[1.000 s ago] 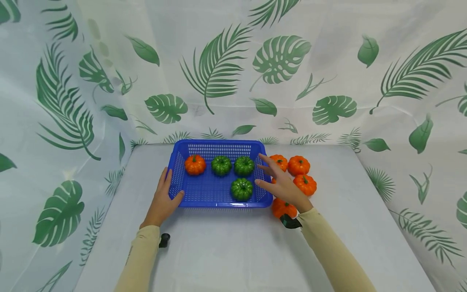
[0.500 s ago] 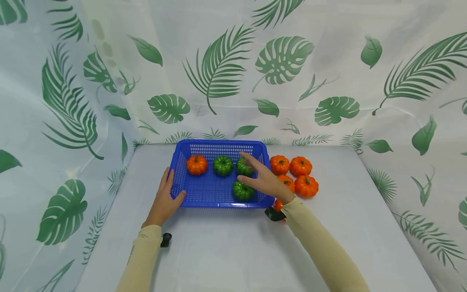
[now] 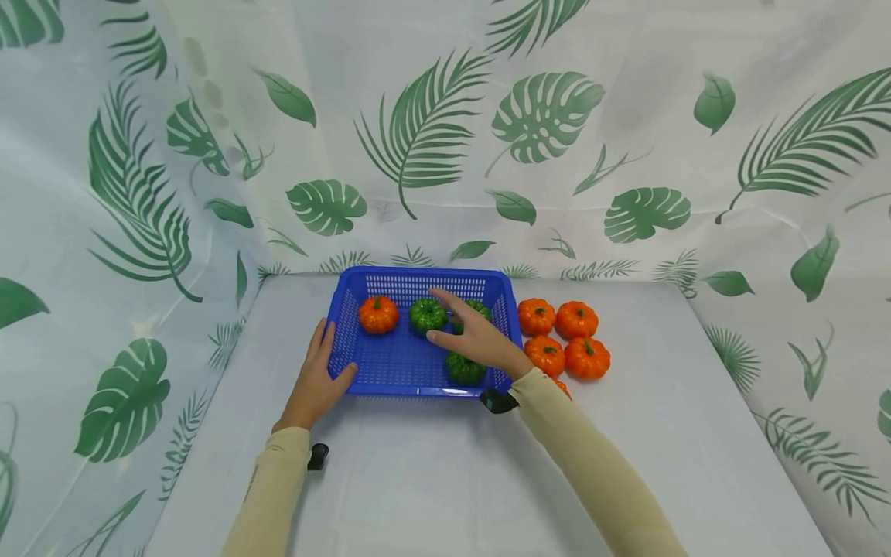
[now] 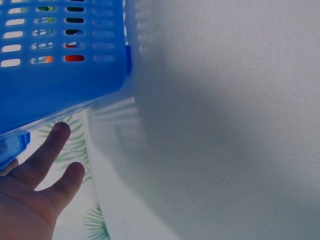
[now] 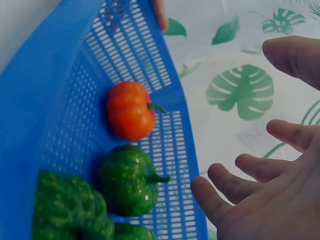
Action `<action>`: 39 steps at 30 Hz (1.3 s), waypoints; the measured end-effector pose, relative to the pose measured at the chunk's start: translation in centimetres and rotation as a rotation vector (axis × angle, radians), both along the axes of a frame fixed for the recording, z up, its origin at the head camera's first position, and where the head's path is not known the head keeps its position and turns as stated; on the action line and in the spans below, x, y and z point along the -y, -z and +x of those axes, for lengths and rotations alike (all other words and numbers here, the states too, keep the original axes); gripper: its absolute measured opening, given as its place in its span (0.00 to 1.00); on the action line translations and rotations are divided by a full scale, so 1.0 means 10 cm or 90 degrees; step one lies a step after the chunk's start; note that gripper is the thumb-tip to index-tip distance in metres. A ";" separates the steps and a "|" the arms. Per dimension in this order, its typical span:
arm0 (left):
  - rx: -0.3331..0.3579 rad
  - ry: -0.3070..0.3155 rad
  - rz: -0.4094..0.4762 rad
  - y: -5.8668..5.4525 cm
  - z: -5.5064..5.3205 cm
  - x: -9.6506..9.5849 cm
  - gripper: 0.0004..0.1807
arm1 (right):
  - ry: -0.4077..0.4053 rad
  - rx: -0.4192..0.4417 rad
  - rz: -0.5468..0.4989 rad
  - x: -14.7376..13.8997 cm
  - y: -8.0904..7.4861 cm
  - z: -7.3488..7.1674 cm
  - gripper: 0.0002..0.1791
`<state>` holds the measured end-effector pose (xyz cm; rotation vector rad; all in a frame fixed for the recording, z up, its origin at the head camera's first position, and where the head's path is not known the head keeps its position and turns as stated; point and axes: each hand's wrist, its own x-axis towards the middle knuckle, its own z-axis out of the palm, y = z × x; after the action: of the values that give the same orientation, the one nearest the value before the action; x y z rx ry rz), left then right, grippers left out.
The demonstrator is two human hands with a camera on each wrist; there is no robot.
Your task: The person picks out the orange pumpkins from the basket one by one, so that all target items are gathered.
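A blue plastic basket [image 3: 418,391] stands on the white table, holding one orange pumpkin [image 3: 379,316] at its left and three green pumpkins toward its middle and right. My left hand [image 3: 315,387] rests at the basket's left rim, fingers outstretched along the outside; the left wrist view has two fingers [image 4: 42,155] below the rim. Over the basket's right half hovers my right hand [image 3: 479,337], fingers spread and holding nothing. It partly hides the rear right green pumpkin [image 3: 482,309] and the front green pumpkin [image 3: 465,370]. The middle green pumpkin [image 3: 426,319] lies just beyond its fingertips.
Several orange pumpkins [image 3: 588,359] sit on the table just right of the basket; the right sleeve partly covers the nearest one [image 3: 562,387]. A leaf-patterned white curtain [image 3: 418,155] encloses the table [image 3: 418,480] at the back and sides.
My right hand has moved left from the basket's right rim to above the green pumpkins, uncovering orange pumpkins outside. The left hand stays at the left rim; the pumpkins lie as before.
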<state>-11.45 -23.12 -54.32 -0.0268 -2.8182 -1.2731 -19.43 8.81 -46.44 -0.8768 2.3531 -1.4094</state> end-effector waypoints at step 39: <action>-0.018 0.001 0.010 -0.01 0.00 0.04 0.50 | -0.035 0.015 0.030 0.95 0.25 -0.35 0.40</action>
<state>-11.43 -23.55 -54.26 -0.0460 -2.7853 -1.2857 -22.94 -0.65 -48.98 -0.9001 2.3163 -1.3298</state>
